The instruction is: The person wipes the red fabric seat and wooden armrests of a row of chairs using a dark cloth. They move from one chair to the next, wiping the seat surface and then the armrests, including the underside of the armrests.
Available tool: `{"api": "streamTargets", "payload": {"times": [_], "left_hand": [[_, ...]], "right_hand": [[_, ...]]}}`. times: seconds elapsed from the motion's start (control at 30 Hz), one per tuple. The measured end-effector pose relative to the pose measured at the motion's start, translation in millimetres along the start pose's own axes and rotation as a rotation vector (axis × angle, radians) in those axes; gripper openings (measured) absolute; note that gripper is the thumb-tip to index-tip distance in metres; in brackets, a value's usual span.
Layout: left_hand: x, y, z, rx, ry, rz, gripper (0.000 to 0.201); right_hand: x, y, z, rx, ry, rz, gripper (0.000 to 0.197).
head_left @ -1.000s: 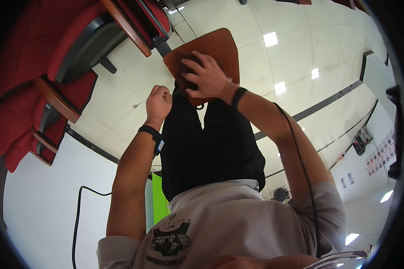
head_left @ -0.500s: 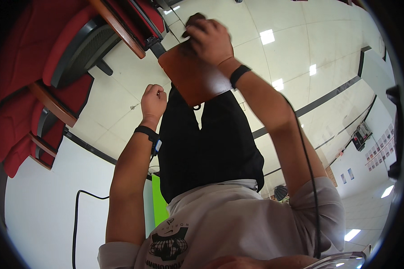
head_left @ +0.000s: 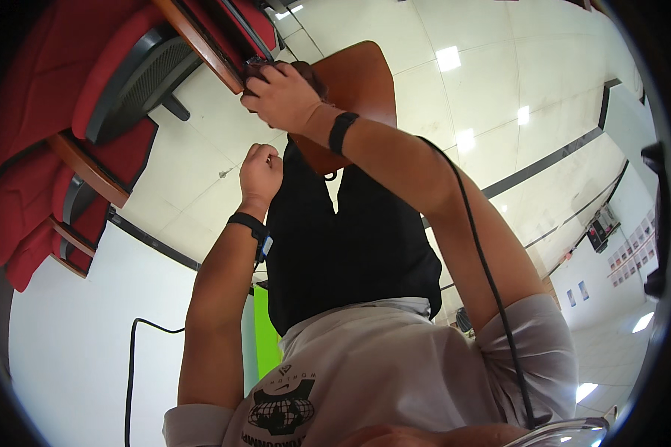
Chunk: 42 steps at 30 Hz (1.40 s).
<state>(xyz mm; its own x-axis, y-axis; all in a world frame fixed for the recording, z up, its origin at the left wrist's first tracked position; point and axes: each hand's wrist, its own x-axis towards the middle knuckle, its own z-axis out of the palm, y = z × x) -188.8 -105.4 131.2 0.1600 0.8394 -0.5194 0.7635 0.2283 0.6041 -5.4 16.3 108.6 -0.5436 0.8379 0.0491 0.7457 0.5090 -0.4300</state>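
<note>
My right hand (head_left: 283, 97) is closed on a dark brown cloth (head_left: 308, 73), pressing it at the left side of a reddish-brown wooden board (head_left: 361, 82). Parts of the cloth show beyond the fingers and beside the wrist. The board lies above my knees, its far right corner rounded; my hand and forearm hide its left side. My left hand (head_left: 261, 175) is curled into a fist beside my left thigh, apart from the board. What the fist holds, if anything, is hidden.
Red padded seats (head_left: 33, 216) with wooden armrests (head_left: 89, 171) stand along the left. A wooden rail (head_left: 201, 45) comes close to my right hand. Pale tiled floor (head_left: 484, 82) spreads beyond the board. A black cable (head_left: 473, 242) runs along my right arm.
My right hand has slid the cloth leftward and slightly nearer across the board, uncovering its far right corner. My left fist stays nearly where it was.
</note>
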Motion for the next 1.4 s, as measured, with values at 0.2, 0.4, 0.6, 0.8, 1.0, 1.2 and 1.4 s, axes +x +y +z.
{"api": "streamTargets", "payload": {"times": [0.2, 0.4, 0.6, 0.8, 1.0, 1.2, 1.4], "left_hand": [[11, -2, -10, 0.025, 0.029, -0.001, 0.003], [24, 26, -7, -0.095, 0.052, 0.049, 0.003], [40, 56, -7, -0.186, 0.057, 0.119, 0.005], [44, 44, 0, -0.205, 0.064, 0.106, 0.006], [39, 20, 3, -0.165, 0.089, 0.091, 0.007], [47, 15, -6, -0.233, 0.102, 0.014, 0.004], [58, 23, -3, -0.236, 0.076, -0.023, 0.004]], "right_hand": [[-39, 87, -51, -0.009, 0.019, 0.210, 0.032], [-102, 131, -67, 0.039, 0.245, 0.622, 0.047], [-196, 54, -40, 0.124, 0.305, 0.794, 0.057], [-220, 9, -47, -0.018, 0.209, 0.598, 0.053], [-136, 9, -18, -0.008, 0.204, 0.409, 0.041], [-152, -54, -1, 0.032, 0.096, 0.213, 0.038], [-233, -39, -21, 0.030, 0.006, 0.281, 0.046]]}}
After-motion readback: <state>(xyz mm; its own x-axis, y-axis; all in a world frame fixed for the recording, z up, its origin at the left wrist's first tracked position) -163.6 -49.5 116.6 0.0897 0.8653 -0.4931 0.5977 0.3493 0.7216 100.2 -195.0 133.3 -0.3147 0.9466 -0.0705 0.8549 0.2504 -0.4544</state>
